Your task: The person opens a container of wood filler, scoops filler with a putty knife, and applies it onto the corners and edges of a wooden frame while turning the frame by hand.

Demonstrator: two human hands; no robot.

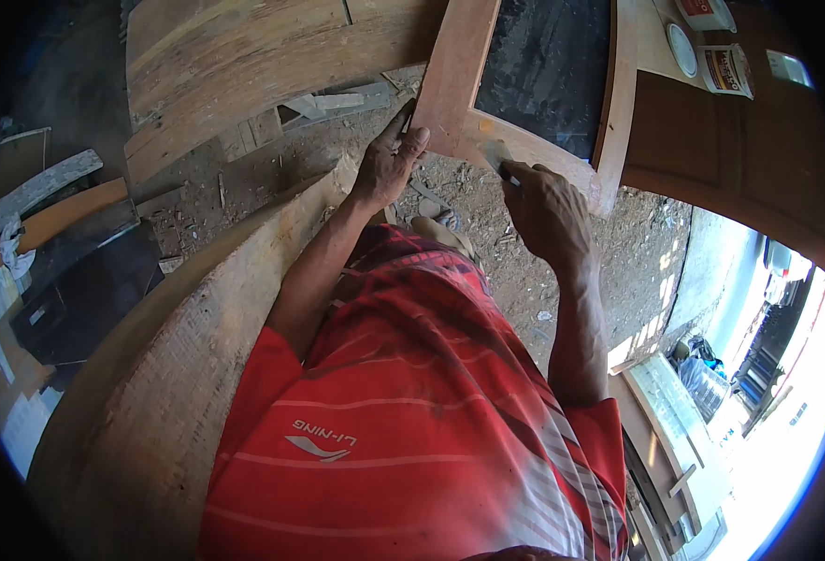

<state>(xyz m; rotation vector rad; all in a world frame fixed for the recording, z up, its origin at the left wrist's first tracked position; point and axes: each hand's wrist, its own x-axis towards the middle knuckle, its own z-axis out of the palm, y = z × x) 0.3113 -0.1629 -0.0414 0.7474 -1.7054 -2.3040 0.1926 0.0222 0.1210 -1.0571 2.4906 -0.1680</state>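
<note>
A wooden panel frame (450,84) with a dark sheet (548,70) set inside it lies at the top centre. My left hand (389,166) grips the frame's near left corner, thumb on top and fingers along the outer edge. In my right hand (552,220) is a putty knife (495,152), its blade against or just above the frame's bottom rail. The knife's handle is mostly hidden in the closed fingers. A small light orange patch marks the rail near the blade.
Two tubs (725,70) and a round lid (681,50) sit on the board at right. A thick wood slab (169,383) curves along my left side. Wide planks (281,47) lie at upper left, with wood scraps (337,101) on the dirt floor (534,290).
</note>
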